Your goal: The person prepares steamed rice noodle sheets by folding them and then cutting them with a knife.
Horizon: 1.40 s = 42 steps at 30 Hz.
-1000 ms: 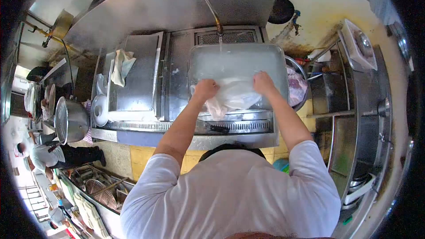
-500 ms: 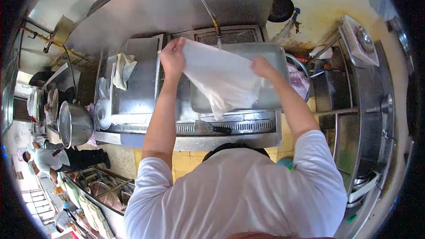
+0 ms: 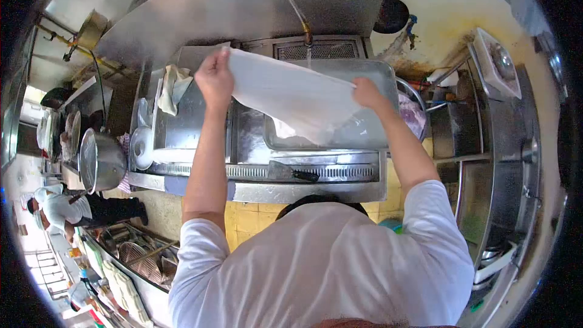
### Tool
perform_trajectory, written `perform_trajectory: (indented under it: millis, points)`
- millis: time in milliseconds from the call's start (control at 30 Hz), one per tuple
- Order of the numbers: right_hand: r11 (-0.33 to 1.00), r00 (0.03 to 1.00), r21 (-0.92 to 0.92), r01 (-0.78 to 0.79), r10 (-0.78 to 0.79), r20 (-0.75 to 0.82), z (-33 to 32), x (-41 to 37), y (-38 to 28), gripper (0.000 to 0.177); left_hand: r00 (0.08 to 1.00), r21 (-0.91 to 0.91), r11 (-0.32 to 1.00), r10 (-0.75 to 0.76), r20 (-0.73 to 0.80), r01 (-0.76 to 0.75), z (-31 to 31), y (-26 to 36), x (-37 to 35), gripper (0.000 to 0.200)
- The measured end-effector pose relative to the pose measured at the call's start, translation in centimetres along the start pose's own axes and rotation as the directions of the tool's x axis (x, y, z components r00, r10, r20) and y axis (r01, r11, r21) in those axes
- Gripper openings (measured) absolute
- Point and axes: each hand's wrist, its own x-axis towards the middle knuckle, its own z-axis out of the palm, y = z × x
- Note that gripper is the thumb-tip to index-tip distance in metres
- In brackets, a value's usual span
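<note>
A white cloth (image 3: 291, 94) hangs stretched between my two hands, its lower part over a metal tray (image 3: 376, 127) in the steel sink. My left hand (image 3: 215, 78) is closed on the cloth's left corner, raised above the sink's divider. My right hand (image 3: 368, 93) grips the cloth's right end over the tray. Water runs from the tap (image 3: 307, 37) behind the cloth. A dark-handled scraper (image 3: 291, 172) lies on the slotted front ledge below the tray.
A cream cloth (image 3: 173, 90) drapes over the left basin's edge. A large pot (image 3: 102, 161) stands at the left, near a co-worker in white (image 3: 70, 208). A dark pan (image 3: 390, 14) hangs on the wall. Shelving (image 3: 473, 188) runs along the right.
My left hand has moved left, and my right hand slightly right. The cloth is spread wider and its lower part has swung up from the front ledge.
</note>
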Motion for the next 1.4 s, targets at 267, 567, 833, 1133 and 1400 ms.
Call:
perform_trajectory:
  millis: [267,567,833,1133,1400]
  points:
    - [0.815,0.996,0.579,-0.026,-0.029,0.086,-2.9,2.1,-15.7,0.023,0.912,-0.041,0.962,0.27,0.309,-0.271,6.3,1.1,-5.2,0.014]
    - [0.834,0.997,0.552,0.005,0.039,-0.068,-1.7,0.6,-6.3,0.016,0.913,0.025,0.98,0.176,0.367,-0.198,6.5,-0.6,-5.2,0.021]
    - [0.903,0.979,0.428,-0.042,0.123,-0.163,-7.3,0.8,-11.5,0.036,0.799,-0.173,0.974,-0.013,0.602,0.146,13.3,0.5,-8.7,0.061]
    - [0.907,0.735,0.418,-0.039,0.309,-0.603,-15.2,-3.8,-3.8,0.036,0.465,0.118,0.949,0.033,0.885,-0.291,3.7,0.2,-12.2,0.059]
    - [0.831,0.667,0.542,0.127,0.332,-0.667,-26.5,-10.8,-6.5,0.02,0.777,0.222,0.848,0.295,0.557,-0.481,-7.4,5.1,-4.2,0.03]
